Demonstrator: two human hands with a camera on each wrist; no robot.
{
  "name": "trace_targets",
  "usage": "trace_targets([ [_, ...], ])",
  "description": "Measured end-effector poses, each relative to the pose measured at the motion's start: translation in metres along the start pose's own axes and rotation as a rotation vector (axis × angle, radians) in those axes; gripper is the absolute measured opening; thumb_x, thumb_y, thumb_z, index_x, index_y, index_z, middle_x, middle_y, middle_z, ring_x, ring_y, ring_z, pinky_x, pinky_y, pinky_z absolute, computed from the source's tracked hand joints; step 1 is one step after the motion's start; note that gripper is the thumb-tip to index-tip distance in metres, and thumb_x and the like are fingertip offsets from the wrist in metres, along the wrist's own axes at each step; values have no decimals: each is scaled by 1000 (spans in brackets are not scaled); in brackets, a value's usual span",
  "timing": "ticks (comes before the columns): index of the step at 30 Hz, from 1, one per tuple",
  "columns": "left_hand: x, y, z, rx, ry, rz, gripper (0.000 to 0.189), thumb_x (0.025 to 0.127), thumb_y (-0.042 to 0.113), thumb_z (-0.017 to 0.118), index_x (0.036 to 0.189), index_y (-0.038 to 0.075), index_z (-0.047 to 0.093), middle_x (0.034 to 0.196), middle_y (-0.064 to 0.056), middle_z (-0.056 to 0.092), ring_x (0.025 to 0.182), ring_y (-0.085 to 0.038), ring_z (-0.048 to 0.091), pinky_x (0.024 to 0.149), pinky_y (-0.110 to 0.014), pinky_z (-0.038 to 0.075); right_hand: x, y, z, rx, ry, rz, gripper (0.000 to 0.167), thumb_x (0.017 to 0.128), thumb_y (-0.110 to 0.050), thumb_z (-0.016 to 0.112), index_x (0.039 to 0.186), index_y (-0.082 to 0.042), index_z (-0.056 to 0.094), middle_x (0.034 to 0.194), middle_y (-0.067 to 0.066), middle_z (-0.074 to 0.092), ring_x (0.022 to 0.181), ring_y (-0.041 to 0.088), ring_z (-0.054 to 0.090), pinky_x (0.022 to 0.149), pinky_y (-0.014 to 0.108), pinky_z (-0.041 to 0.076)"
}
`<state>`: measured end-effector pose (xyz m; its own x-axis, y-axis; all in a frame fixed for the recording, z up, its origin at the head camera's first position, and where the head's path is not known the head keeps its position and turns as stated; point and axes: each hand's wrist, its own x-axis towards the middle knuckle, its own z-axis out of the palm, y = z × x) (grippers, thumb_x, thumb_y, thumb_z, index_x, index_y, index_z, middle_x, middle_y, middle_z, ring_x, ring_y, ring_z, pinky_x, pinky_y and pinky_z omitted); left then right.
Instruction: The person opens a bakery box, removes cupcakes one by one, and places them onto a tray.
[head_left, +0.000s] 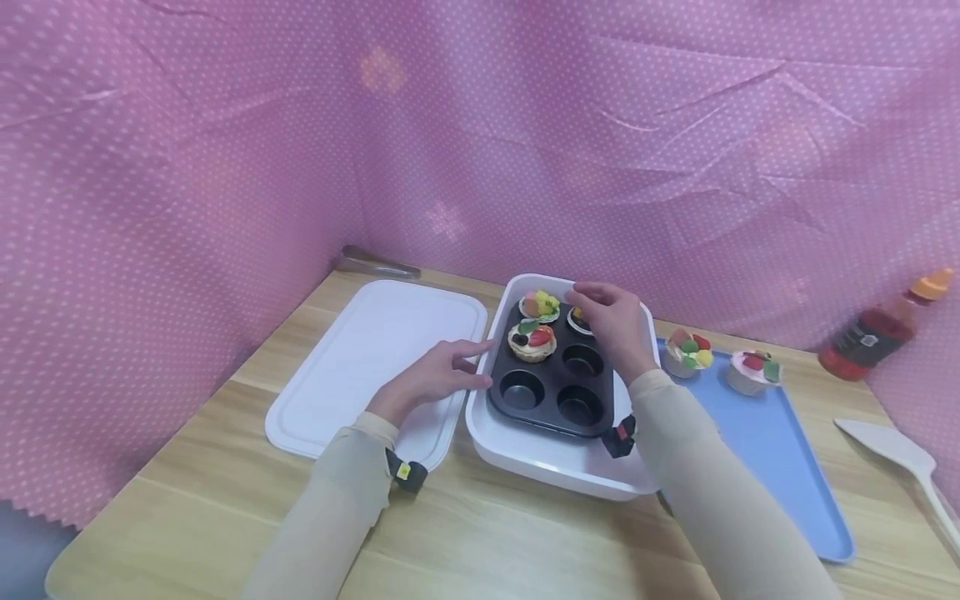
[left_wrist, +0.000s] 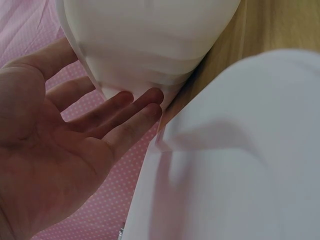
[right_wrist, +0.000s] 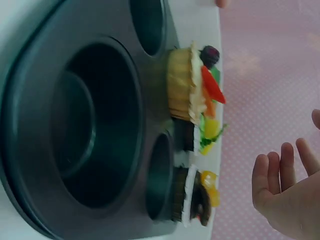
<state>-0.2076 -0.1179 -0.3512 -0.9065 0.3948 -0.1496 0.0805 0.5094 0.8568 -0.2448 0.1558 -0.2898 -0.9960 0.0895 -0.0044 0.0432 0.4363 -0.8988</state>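
Note:
A dark muffin tin (head_left: 553, 379) lies inside a white bin (head_left: 547, 473). Three of its cups hold toy cupcakes: one with yellow fruit (head_left: 540, 306) at back left, a strawberry-topped one (head_left: 532, 342) in front of that, and a dark one with yellow topping (right_wrist: 202, 197) at back right. My right hand (head_left: 615, 329) hovers by this last cupcake, partly hiding it in the head view; its fingers are loosely bent, clear of the cupcake in the right wrist view. At the bin's left side, my left hand (head_left: 433, 379) has its fingers extended, fingertips right at the outer wall (left_wrist: 145, 55).
Left of the bin lies a white rectangular board (head_left: 360, 358), with tongs (head_left: 381, 264) behind it. A blue tray (head_left: 772, 458) on the right bears two more cupcakes (head_left: 752, 372). Beyond it are a red sauce bottle (head_left: 870, 335) and a white spatula (head_left: 896, 450).

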Motion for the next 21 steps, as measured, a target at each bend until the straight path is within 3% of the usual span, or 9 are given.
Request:
trace_targets([
  [3, 1, 0, 0, -3, 1, -3, 68, 91, 25, 75, 152, 26, 45, 159, -7, 44, 134, -35, 56, 112, -57, 43, -1, 5, 6, -6, -24, 18, 50, 94, -48, 67, 135, -19, 64, 138, 8, 64, 131, 26, 57, 113, 48, 44],
  [10, 1, 2, 0, -3, 0, 5, 69, 91, 24, 75, 153, 24, 45, 160, -7, 43, 134, -35, 55, 112, -57, 43, 9, 17, 24, 97, -7, -12, 46, 93, -28, 71, 132, -5, 65, 134, 15, 67, 127, 28, 62, 105, 43, 51],
  [21, 1, 3, 0, 5, 2, -35, 69, 90, 26, 76, 152, 28, 45, 159, -5, 43, 135, -34, 55, 113, -58, 42, 9, 27, 39, 128, -43, 47, 51, 91, -26, 74, 137, -7, 62, 142, 16, 61, 136, 29, 55, 114, 45, 45],
])
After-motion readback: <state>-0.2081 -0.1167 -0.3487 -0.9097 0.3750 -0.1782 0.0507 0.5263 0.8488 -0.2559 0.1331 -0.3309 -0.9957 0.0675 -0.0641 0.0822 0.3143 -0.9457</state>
